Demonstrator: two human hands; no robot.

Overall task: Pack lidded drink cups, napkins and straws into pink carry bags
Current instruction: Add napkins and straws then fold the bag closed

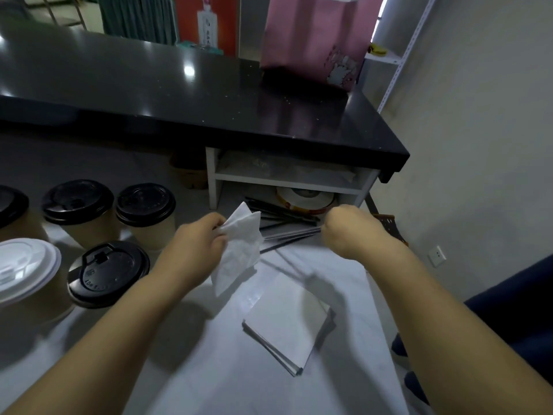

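My left hand [199, 239] pinches a white napkin [239, 250] that hangs above the white table. My right hand [350, 227] is curled round a wrapped straw [291, 233], lifted off the pile of dark straws [284, 218] by the shelf. A stack of folded napkins [288, 327] lies on the table below my hands. Several brown cups with black lids [145, 205] [107, 272] stand at the left, beside one with a white lid [25, 265]. A pink carry bag [317, 40] stands upright on the black counter at the back right.
The black counter [179, 94] overhangs the white table [209, 369]. Under it a white shelf unit [287, 181] holds a roll of tape [305, 197]. A wall with a socket [437, 256] lies to the right, next to a dark blue seat [514, 319].
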